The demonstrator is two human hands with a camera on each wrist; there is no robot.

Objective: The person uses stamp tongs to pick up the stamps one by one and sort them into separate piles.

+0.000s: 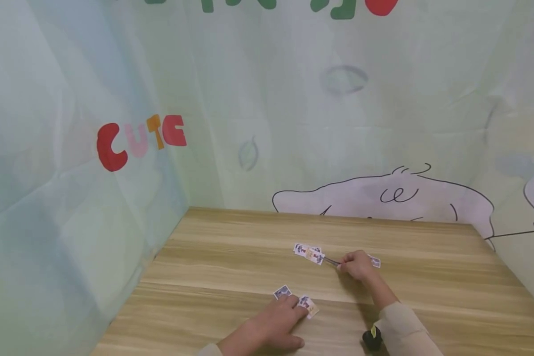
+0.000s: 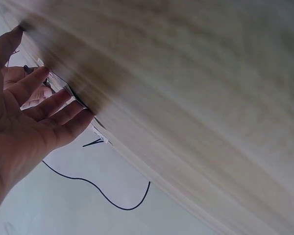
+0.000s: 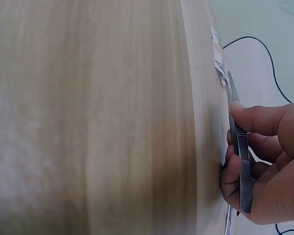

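Observation:
My right hand (image 1: 359, 267) pinches a pair of metal tweezers (image 3: 241, 152) between thumb and fingers. The tweezers' tips point left, right at the edge of a small group of overlapping printed cards (image 1: 309, 253) on the table. Nearer the front, my left hand (image 1: 276, 321) is spread palm down, fingers extended. Its fingertips overlap one small card (image 1: 282, 291) and lie beside another card (image 1: 310, 307). In the left wrist view, the left fingers (image 2: 71, 110) reach to the tabletop with slight bends. A further card (image 1: 376, 261) is partly hidden behind my right hand.
The wood-grain table (image 1: 222, 257) meets a printed fabric backdrop (image 1: 213, 168) at its back and left edges. A small black object (image 1: 373, 338) with a yellow tab sits beside the right sleeve (image 1: 405, 326).

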